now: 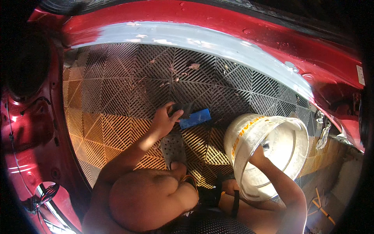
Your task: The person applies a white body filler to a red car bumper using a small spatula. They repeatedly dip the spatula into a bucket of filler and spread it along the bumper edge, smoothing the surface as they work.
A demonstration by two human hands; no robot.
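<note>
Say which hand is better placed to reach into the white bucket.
Probably the person's right hand: it is at the mouth of the white bucket, though what its fingers hold, if anything, can't be made out. The left hand is farther away and grips a dark block.

1 wide fisheye view, from the left of 2 cameras worn on the head, faces steeply down over the person's legs (152,191) to the floor (222,78). It sits close above, with the left hand (163,121) near mid-frame; the red panel (218,21) bends across the top, and the corners are black.
</note>
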